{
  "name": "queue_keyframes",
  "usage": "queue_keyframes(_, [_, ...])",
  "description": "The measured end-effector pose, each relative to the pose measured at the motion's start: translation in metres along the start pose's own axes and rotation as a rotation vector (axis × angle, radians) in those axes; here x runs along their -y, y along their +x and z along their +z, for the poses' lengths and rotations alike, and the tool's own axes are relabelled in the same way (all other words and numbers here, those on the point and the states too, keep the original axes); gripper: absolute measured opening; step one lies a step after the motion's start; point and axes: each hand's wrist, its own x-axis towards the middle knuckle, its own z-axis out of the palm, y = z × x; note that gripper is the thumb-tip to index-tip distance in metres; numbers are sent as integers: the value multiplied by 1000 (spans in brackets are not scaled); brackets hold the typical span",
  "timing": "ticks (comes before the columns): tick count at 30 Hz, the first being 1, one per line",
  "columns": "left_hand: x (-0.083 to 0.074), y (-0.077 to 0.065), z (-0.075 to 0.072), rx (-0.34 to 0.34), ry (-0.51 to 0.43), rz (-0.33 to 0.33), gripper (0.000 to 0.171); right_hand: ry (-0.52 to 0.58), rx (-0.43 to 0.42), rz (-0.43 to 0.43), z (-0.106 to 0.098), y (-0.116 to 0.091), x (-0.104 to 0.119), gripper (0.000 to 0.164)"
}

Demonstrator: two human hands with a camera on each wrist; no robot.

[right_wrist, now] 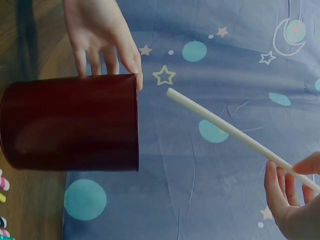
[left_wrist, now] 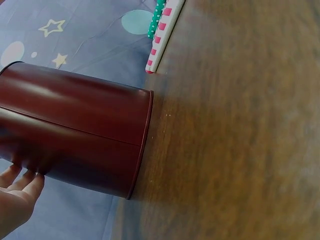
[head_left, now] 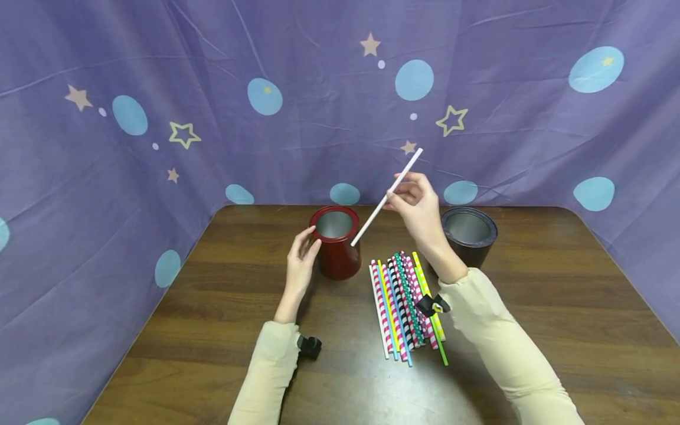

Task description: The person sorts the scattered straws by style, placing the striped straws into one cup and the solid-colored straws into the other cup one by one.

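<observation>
My right hand [head_left: 417, 206] pinches a plain white straw [head_left: 386, 198] between thumb and fingers, held at a slant in the air. Its lower end is close to the right side of a dark red cylindrical container [head_left: 340, 260], which stands upright with its mouth up. In the right wrist view, the tip of the straw [right_wrist: 215, 120] is apart from the container's rim. My left hand [head_left: 301, 262] touches the container's left side near the rim; in the left wrist view its fingertips [left_wrist: 35, 185] rest against the wall with fingers fairly straight.
Several striped, dotted and plain straws [head_left: 401, 307] lie side by side on the wooden table [head_left: 223, 330]. A black cylindrical container [head_left: 470, 251] stands at the right, partly behind my right forearm. A purple patterned curtain [head_left: 329, 159] hangs behind the table.
</observation>
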Motion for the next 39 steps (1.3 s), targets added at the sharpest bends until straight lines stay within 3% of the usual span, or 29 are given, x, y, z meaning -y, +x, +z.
queue_keyframes(2, [7, 2, -2, 0, -7, -5, 36, 16, -15, -19, 4, 2, -1, 36])
queue_keyframes(7, [9, 2, -2, -8, 7, -3, 37, 12, -28, -54, 12, 6, -5, 33])
queue_keyframes(14, [10, 2, -2, -16, 6, -3, 36, -70, -37, -92, 21, 10, -15, 29])
queue_keyframes(22, [16, 1, -2, 1, -37, 115, 35, -147, -27, -88, 28, 13, -30, 27])
queue_keyframes(31, [9, 1, -1, -2, -20, 8, 36, -193, -21, -55, 30, 13, -40, 24])
queue_keyframes(33, [10, 1, -2, 0, -34, 3, 36, -209, -10, -39, 30, 11, -35, 24])
queue_keyframes(39, [-7, -2, 3, -2, -11, -7, 35, -265, 12, -2, 27, 2, -19, 26])
